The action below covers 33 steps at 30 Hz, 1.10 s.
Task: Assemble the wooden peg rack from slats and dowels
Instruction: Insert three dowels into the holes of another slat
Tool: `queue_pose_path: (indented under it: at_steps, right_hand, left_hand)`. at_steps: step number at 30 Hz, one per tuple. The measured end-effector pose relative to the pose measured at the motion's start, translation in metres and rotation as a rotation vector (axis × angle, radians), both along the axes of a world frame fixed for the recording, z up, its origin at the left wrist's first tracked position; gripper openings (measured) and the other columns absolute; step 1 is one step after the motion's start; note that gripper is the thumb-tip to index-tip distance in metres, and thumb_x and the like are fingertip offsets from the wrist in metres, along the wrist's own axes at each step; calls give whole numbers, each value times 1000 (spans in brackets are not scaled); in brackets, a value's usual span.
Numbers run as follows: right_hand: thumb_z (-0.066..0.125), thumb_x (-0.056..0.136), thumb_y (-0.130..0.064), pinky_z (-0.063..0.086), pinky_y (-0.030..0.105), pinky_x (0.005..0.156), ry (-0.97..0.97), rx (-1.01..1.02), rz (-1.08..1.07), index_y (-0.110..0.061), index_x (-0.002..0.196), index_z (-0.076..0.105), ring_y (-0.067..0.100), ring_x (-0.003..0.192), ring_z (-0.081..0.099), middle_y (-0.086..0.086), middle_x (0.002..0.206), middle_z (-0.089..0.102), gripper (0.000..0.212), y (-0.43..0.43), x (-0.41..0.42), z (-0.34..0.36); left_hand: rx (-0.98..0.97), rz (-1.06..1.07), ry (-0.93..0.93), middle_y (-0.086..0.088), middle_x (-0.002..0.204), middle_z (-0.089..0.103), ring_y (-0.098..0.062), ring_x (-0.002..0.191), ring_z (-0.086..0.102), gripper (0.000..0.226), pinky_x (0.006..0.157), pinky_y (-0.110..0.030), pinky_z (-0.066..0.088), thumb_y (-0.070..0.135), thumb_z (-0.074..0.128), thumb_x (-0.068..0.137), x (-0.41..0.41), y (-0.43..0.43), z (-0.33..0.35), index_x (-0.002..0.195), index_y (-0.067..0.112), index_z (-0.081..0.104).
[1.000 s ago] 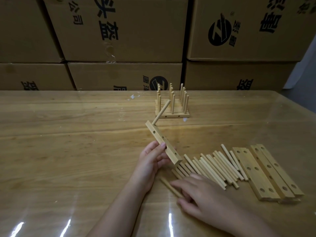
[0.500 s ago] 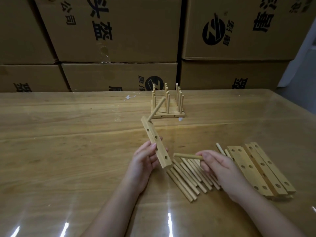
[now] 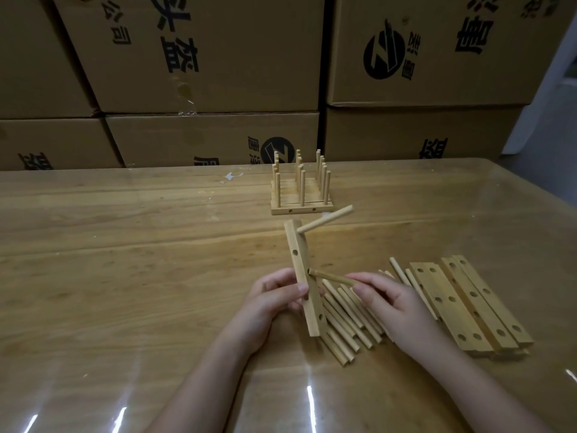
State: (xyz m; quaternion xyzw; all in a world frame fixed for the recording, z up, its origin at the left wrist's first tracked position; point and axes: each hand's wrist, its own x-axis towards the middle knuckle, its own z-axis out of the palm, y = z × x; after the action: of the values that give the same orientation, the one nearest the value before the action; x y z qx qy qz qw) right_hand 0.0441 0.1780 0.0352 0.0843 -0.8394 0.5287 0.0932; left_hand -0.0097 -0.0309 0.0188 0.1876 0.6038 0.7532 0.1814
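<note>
Two hands are working at the middle of the wooden table [image 3: 125, 245], and we are looking down on them from above. Our left hand [image 3: 271, 303] is gripping a drilled slat [image 3: 304, 279] near its middle, thumb across the near face, holding it almost upright with its lower end close to the tabletop. One dowel [image 3: 326, 222] is already sitting in the slat's top hole and is sticking out to the right and slightly upward. Our right hand [image 3: 393, 304] is pinching a second dowel [image 3: 331, 277] between thumb and fingers — its left tip is meeting a hole partway down the slat, though we cannot tell how far it is seated.

Just beneath and to the right of the hands, a loose pile of dowels [image 3: 346, 326] is lying on the table, mostly parallel and slanting toward the near left. Further right, a stack of spare slats [image 3: 468, 307] is lying flat side by side, their holes facing up — the right hand is partly covering the dowels between the two groups.

Farther away, beyond the slat we are holding, a finished peg rack [image 3: 301, 195] is standing on the table with its pegs upright. Behind the table's far edge, cardboard boxes [image 3: 218, 57] with dark printing are stacked in a wall.
</note>
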Motion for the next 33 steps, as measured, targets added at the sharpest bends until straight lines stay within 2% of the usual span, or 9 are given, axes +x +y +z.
queue_pose_path:
  at_steps: [3,7,12,18,22,25,28,30,33]
  right_hand:
    - [53,91,-23,42,17,80,145,167,-26,-37,105,63,6,90,55,-11,84,62,22,3,-3,-1]
    - [49,94,-27,39,26,68,353,364,-59,-21,109,67,14,76,46,-20,73,48,24,6,-5,3]
    - [41,89,-30,39,29,58,467,514,-105,-19,102,70,17,70,45,-8,72,56,34,10,0,11]
    - [55,83,-13,29,22,60,536,674,-164,-17,96,73,18,65,43,-4,70,57,22,11,2,13]
    - [44,86,-21,29,21,59,522,688,-145,-18,96,72,17,66,43,-5,71,56,30,10,4,14]
    - [42,86,-21,29,16,58,500,666,-132,-18,96,71,16,68,43,-6,72,55,31,10,4,14]
    - [57,84,-9,35,19,56,487,652,-128,-16,97,71,16,69,45,-7,73,56,21,10,3,11]
    - [66,77,4,39,25,53,457,643,-120,-14,97,71,17,68,46,-6,74,57,28,11,3,8]
    - [66,78,7,38,23,56,431,610,-82,-12,98,70,17,69,46,-10,75,54,28,10,3,7]
  left_hand:
    - [15,11,-15,-12,95,72,-22,85,66,37,81,-36,49,31,72,71,0,-1,-2,102,12,73]
    - [14,41,-27,-22,100,66,-36,94,55,42,90,-50,41,30,75,69,-1,-2,-6,102,5,72]
    - [-39,31,-9,-22,97,65,-34,90,57,41,88,-48,41,31,76,70,0,-1,-6,100,4,71]
    - [-100,27,3,-17,93,68,-26,87,62,36,87,-41,48,34,76,70,1,0,-6,97,10,73]
    - [-116,17,4,-29,106,65,-34,95,63,41,95,-50,47,32,74,72,2,0,-6,103,6,71]
    - [-130,5,11,-29,107,65,-34,97,63,40,97,-50,46,32,73,73,3,1,-4,103,5,71]
    - [-138,-9,12,-25,107,67,-33,98,64,38,97,-49,47,32,73,74,4,0,-4,102,6,72]
    - [-142,-12,8,-24,107,67,-33,99,64,36,97,-48,48,32,73,74,4,0,-4,101,8,73]
    - [-151,-21,1,-20,106,69,-32,100,65,33,95,-42,51,31,72,76,5,0,-4,102,11,73]
